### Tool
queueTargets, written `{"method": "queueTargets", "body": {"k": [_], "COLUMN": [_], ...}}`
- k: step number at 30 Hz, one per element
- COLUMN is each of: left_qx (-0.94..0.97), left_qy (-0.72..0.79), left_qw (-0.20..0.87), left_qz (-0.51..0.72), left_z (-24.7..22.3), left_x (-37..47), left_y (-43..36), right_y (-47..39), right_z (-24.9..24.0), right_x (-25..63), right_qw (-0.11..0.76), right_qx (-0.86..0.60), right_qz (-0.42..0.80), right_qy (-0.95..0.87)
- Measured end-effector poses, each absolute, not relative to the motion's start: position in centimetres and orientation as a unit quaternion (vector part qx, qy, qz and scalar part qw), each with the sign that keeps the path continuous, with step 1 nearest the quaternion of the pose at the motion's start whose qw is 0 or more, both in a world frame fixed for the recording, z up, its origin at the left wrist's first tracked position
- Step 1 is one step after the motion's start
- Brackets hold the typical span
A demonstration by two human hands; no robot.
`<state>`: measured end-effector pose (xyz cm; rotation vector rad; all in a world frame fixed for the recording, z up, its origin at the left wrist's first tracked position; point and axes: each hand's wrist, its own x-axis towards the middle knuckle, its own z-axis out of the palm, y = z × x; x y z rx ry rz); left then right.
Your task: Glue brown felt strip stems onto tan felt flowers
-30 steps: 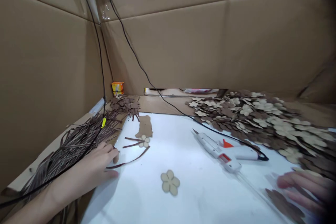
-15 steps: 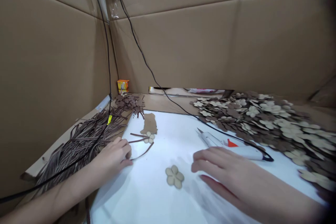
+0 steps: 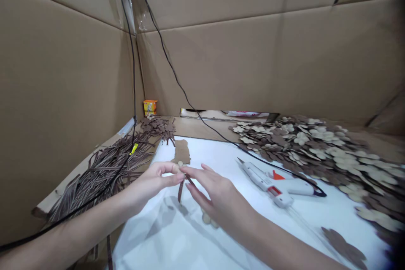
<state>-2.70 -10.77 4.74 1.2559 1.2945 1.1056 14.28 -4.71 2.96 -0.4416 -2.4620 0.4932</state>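
Note:
Above the white board, my left hand [image 3: 158, 181] and my right hand [image 3: 218, 190] meet at the fingertips. Pinched between them is a thin brown strip [image 3: 180, 193], one end hanging down. My right fingers cover part of it. A beige flower cutout [image 3: 206, 218] lies on the board, mostly hidden beneath my right hand. Just behind my left fingertips a bit of another pale flower [image 3: 180, 163] shows, next to a brown cardboard scrap [image 3: 182, 151]. To the right of my hands rests a white glue gun [image 3: 257, 176] with an orange trigger.
Many brown strips [image 3: 95, 181] are heaped at the left. Beige and brown flower cutouts [image 3: 341, 156] pile up at the right, and a brown flower [image 3: 343, 244] lies nearer. A black cable [image 3: 177, 78] crosses down to the glue gun. Cardboard walls [image 3: 221, 63] enclose the white board [image 3: 142, 244].
Both hands have come together over the board, the left moving right with a strip and the right moving left to it. The right hand now covers much of the beige flower.

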Motion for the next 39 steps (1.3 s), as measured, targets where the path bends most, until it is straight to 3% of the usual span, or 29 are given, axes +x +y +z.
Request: {"method": "queueTargets", "body": {"k": [6,11,16,35,39], "left_qx": [0.519,0.469,0.416,0.352,0.336], "left_qy": [0.546,0.52,0.503,0.467,0.462], "left_qw": [0.42,0.477,0.535,0.589,0.605], "left_qz": [0.505,0.531,0.536,0.557,0.556], "left_z": [4.7,4.1,3.7,2.1,1.9], "left_x": [-1.2,-0.7,0.0,-0.1,-0.3], "left_y": [-10.2,-9.4,-9.1,-8.1,-8.1], "right_y": [-3.8,-2.7,-2.3,-1.6,-1.3], "right_z": [3.6,3.7,3.8,2.8,2.5], "right_x": [14.2,14.1,14.4,14.6,14.5], "right_qw": [0.277,0.272,0.284,0.243,0.243], "right_qx": [-0.3,-0.296,-0.3,-0.32,-0.327], "right_qz": [0.442,0.607,0.615,0.5,0.522], "right_qy": [-0.798,-0.686,-0.672,-0.767,-0.749]}}
